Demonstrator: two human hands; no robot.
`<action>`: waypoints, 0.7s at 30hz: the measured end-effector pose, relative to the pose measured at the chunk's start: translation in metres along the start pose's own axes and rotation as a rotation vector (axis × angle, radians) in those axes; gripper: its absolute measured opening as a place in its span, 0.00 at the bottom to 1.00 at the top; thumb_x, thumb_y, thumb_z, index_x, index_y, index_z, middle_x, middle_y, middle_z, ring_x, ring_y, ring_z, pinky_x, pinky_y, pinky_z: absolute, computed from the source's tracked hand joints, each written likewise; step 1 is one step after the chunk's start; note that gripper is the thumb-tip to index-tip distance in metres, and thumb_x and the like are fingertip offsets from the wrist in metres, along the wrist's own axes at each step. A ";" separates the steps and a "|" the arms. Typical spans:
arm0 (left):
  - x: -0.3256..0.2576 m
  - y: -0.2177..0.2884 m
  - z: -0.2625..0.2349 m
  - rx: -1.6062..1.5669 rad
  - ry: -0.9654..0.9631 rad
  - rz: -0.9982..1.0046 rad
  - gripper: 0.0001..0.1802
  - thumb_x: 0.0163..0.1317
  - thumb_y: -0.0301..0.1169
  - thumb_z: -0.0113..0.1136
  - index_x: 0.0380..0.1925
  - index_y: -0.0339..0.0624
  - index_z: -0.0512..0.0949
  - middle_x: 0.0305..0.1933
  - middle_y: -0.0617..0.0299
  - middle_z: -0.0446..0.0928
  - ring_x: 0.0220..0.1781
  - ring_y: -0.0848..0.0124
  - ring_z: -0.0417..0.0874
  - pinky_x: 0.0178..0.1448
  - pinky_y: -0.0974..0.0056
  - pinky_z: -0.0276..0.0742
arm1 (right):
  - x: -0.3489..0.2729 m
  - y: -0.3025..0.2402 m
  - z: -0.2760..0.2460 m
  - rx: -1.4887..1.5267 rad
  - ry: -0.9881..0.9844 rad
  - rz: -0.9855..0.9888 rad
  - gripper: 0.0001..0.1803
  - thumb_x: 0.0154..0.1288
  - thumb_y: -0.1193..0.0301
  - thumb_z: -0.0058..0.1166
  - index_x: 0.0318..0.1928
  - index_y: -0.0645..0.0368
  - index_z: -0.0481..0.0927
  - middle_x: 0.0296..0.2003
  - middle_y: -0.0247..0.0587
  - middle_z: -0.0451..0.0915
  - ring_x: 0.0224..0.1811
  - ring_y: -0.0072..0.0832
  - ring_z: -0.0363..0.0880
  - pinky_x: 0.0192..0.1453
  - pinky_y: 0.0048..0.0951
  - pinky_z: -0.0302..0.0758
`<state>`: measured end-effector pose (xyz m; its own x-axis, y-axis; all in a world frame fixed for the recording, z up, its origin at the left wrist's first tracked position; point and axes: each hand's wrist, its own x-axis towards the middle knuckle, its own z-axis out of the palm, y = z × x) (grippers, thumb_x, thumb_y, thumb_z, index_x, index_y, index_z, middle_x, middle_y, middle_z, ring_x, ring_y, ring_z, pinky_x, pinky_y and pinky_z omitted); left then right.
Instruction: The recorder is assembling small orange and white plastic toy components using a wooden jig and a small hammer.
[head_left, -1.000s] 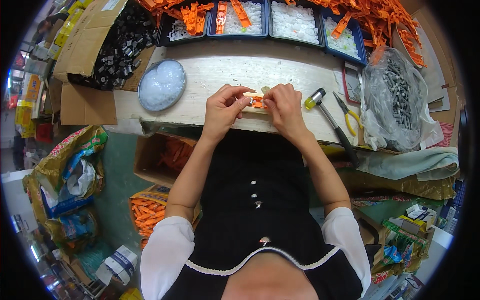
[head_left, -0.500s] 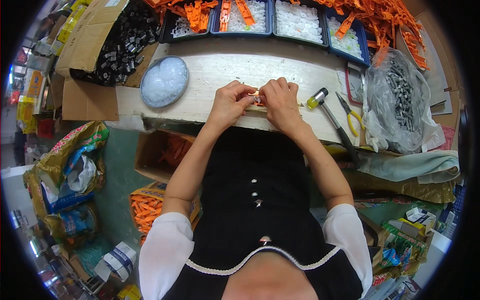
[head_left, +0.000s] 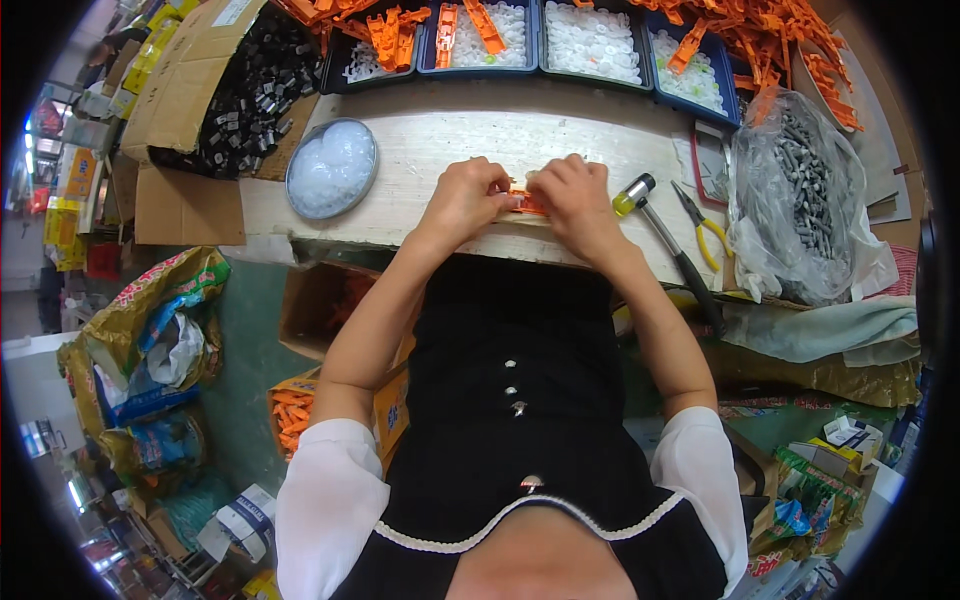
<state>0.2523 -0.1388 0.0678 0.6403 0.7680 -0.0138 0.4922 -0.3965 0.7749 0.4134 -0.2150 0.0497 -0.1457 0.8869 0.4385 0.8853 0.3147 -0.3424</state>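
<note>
An orange plastic part, long and channel-shaped, lies near the front edge of the white worktable. My left hand pinches its left end between thumb and fingers. Over the right end, my right hand is curled with fingertips drawn together. Whatever those fingertips hold, if anything, is hidden behind them. Close to the right hand lies a hammer with a yellow-and-black head and a dark handle. Beside it rest pliers with yellow grips.
Along the back stand trays of small white pieces and heaped orange parts. A round dish with clear contents sits left, near a carton of black pieces. To the right is a plastic bag of grey metal pieces.
My right hand has shifted slightly right and its fingers have lifted a little, showing more of the orange part. My left hand keeps its pinch.
</note>
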 end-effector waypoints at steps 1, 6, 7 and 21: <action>0.004 0.005 -0.002 0.117 -0.029 0.023 0.10 0.46 0.28 0.66 0.26 0.34 0.78 0.22 0.58 0.74 0.22 0.70 0.75 0.25 0.67 0.71 | -0.001 0.005 -0.006 0.053 0.028 0.035 0.06 0.51 0.75 0.53 0.31 0.53 0.73 0.30 0.32 0.72 0.38 0.30 0.68 0.44 0.33 0.58; 0.028 0.017 -0.013 0.318 -0.236 -0.044 0.14 0.42 0.34 0.67 0.22 0.35 0.77 0.21 0.52 0.76 0.23 0.61 0.77 0.30 0.62 0.72 | -0.012 0.044 -0.048 0.067 0.171 0.137 0.05 0.54 0.77 0.51 0.33 0.59 0.74 0.30 0.38 0.73 0.36 0.35 0.71 0.39 0.32 0.64; 0.030 0.017 -0.016 0.332 -0.285 -0.030 0.14 0.42 0.35 0.68 0.21 0.35 0.77 0.21 0.51 0.76 0.24 0.59 0.77 0.31 0.61 0.71 | -0.017 0.055 -0.057 0.065 0.205 0.182 0.04 0.54 0.78 0.50 0.33 0.61 0.74 0.30 0.40 0.73 0.35 0.36 0.72 0.38 0.32 0.66; 0.195 0.044 0.002 0.623 0.122 0.394 0.08 0.46 0.28 0.54 0.26 0.39 0.79 0.30 0.47 0.78 0.34 0.53 0.80 0.38 0.55 0.75 | -0.063 0.137 -0.096 -0.527 -0.114 0.652 0.08 0.53 0.75 0.48 0.35 0.63 0.73 0.34 0.54 0.72 0.36 0.48 0.74 0.38 0.44 0.72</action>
<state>0.3997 -0.0077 0.0983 0.7863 0.5459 0.2893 0.5060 -0.8377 0.2056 0.5864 -0.2607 0.0551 0.4467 0.8741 0.1910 0.8939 -0.4452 -0.0533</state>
